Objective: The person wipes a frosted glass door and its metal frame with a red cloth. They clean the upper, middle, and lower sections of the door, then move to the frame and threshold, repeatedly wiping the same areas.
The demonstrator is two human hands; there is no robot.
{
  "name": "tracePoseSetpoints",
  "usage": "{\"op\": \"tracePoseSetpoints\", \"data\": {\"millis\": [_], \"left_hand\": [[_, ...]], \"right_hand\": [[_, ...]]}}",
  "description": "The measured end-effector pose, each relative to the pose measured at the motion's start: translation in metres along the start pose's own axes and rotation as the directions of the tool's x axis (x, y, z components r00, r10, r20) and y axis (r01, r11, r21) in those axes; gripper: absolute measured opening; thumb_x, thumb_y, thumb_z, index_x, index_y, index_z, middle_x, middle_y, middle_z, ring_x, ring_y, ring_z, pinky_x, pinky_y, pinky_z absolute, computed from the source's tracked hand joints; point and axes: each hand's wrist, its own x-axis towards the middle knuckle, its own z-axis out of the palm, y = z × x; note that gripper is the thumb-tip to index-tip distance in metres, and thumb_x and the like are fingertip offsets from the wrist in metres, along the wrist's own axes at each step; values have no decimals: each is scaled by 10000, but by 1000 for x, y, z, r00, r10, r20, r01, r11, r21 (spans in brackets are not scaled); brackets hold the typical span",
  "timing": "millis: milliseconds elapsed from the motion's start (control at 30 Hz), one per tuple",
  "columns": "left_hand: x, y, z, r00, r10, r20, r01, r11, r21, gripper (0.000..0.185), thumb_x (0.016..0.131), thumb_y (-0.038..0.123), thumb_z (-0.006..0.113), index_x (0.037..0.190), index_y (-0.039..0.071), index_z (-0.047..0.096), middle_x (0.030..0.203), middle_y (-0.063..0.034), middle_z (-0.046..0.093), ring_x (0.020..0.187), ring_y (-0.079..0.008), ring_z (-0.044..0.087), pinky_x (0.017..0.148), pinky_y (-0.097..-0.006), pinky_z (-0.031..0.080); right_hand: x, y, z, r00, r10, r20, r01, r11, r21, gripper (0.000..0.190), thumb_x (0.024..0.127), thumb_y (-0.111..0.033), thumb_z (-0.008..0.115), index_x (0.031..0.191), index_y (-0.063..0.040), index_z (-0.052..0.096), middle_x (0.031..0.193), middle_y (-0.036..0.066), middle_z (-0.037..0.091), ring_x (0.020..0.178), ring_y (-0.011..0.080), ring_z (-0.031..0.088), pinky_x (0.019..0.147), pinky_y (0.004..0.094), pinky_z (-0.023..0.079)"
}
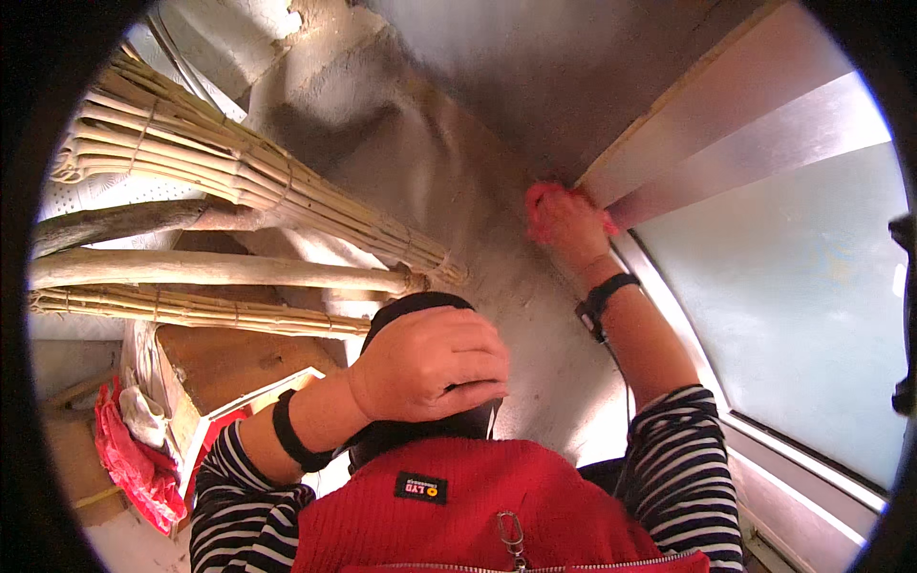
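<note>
My right hand (573,225) is raised at the upper right and closed around a crumpled red cloth (542,208), which lies against the wall beside the window frame. A black band with a small device sits on that wrist. My left hand (437,362) is in front of my chest, its fingers curled over a dark object (466,422) that is mostly hidden under the palm, so I cannot tell what it is. Below both hands is a red corduroy apron (458,501) with a metal clip and a zipper, over striped sleeves.
Bundled reed stalks (251,168) and wooden poles (208,268) reach in from the left. A wooden box (229,358) stands below them, with red fabric (132,458) beside it. A frosted window pane (795,286) fills the right side, next to the rough plastered wall (430,165).
</note>
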Motion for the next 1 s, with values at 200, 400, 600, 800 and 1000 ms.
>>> {"op": "tracePoseSetpoints", "data": {"millis": [200, 400, 600, 800, 1000], "left_hand": [[-2, 2, -3, 1000, 9, 22, -9, 1000, 0, 128, 783, 148, 731, 845, 80, 642, 878, -64, 627, 865, -277, 620, 753, -378, 499], [10, 0, 1, 995, -12, 100, 13, 1000, -3, 160, 782, 148, 767, 897, 88, 674, 952, -65, 668, 919, -276, 654, 788, -371, 529], [19, 5, 11, 994, -1, 108, -2, 1000, 30, 111, 806, 134, 709, 847, 65, 632, 888, -66, 627, 895, -286, 611, 780, -382, 498], [14, 19, 9, 994, -24, 106, 9, 990, 140, 91, 831, 145, 692, 854, 67, 650, 882, -67, 642, 871, -282, 620, 774, -377, 508], [32, 13, 20, 991, -26, 130, 5, 987, 159, 106, 846, 161, 686, 895, 74, 652, 905, -70, 647, 891, -285, 626, 801, -374, 512]], "right_hand": [[0, 3, -46, 994, -72, -80, 91, 958, 274, 223, 778, -180, 603, 987, -108, 631, 1164, 34, 581, 1126, 253, 543, 904, 373, 483], [-10, 39, -149, 753, 40, -656, 30, 995, 94, 336, 720, -249, 681, 1005, -80, 622, 1142, 68, 595, 1137, 269, 548, 932, 385, 466], [17, 2, -53, 999, 39, 31, -44, 977, 208, 346, 813, -240, 636, 1105, -55, 642, 1124, 113, 606, 1104, 256, 568, 954, 394, 451], [27, -21, -1, 987, 153, 53, -162, 947, 278, 236, 867, -113, 533, 1046, -40, 667, 1025, 94, 642, 1008, 306, 613, 842, 435, 515], [-28, -1, -69, 932, 173, -318, 58, 796, 603, 212, 817, -96, 577, 996, -78, 690, 999, 122, 637, 1005, 333, 594, 849, 440, 503]]}}
